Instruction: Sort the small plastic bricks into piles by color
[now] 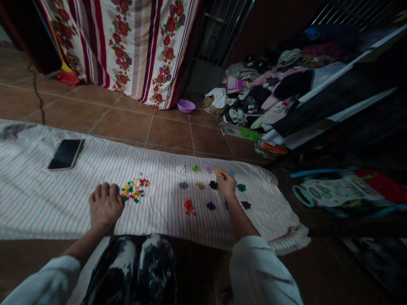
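My left hand lies on the striped cloth, fingers bent and slightly apart, beside a mixed pile of small colourful pieces. My right hand is over the sorted piles, its fingers pinched at the yellow pile; what they hold, if anything, is too small to name. Around it are a pink pile, a black pile, a blue pile and a dark green pile. An orange pile sits nearer to me. A dark pile is partly hidden by my right forearm.
A phone lies on the cloth at the left. Beyond the cloth's far edge, a purple bowl stands on the tiled floor near a flowered curtain. Heaped clothes fill the back right. My knees are at the near edge.
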A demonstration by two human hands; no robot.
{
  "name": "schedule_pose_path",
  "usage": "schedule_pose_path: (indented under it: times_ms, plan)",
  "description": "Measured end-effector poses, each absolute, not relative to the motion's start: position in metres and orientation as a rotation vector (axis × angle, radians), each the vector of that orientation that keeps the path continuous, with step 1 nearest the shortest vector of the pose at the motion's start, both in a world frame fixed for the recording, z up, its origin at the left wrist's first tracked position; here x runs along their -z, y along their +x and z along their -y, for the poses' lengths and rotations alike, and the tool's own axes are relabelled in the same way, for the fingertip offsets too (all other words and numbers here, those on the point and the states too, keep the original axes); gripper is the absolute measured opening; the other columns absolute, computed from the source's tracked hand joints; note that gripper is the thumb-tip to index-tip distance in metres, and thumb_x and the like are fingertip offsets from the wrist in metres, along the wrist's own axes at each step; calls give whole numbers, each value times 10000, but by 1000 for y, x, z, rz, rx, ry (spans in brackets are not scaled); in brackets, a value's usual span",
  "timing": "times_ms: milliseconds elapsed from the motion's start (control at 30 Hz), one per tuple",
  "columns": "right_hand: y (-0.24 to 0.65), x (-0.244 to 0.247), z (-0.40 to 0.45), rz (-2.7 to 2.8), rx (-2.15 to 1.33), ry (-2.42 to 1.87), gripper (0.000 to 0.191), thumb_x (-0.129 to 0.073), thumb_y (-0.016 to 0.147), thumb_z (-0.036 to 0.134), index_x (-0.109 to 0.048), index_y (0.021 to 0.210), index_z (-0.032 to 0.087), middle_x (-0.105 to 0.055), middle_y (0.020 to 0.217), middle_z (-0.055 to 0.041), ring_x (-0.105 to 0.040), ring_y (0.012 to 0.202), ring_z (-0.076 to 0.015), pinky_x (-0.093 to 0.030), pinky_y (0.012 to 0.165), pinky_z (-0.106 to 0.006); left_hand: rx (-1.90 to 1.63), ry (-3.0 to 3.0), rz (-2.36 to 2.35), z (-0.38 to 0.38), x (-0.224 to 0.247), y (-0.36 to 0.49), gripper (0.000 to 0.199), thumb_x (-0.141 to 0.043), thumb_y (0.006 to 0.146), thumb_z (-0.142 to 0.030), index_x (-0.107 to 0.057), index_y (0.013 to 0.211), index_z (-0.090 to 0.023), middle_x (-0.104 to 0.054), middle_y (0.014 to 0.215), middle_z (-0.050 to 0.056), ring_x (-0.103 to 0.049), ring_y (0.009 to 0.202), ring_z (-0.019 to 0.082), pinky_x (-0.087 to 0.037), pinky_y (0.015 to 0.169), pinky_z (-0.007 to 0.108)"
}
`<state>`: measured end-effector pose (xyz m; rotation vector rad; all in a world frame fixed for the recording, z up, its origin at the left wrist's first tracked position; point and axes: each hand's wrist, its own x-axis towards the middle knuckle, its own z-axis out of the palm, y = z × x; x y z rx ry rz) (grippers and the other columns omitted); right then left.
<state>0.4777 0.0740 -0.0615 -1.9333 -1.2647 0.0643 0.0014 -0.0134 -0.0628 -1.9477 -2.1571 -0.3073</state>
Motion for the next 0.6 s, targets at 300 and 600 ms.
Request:
schedule_pose_path:
  times_ms: [300,600]
  plan:
    - [505,51,-88,1255,-22,-2152,325,-493,767,261,-771,913,175,-745,903,-104,-655,893,-253,-498,895,-369,333,-1951,2164,15,64,0,328,-360,956,-292,-611,1107,-145,-600,1248,188,-488,1269,361,-385,971,479]
    - [512,51,-98,1263,-23,-2193,253,-514,753,247,-720,888,193,-752,843,-96,-679,837,-243,-496,768,-310,380,-1968,2212,13,67,-1,352,-391,929,-293,-624,1147,-145,-584,1323,206,-460,1322,372,-369,1015,503]
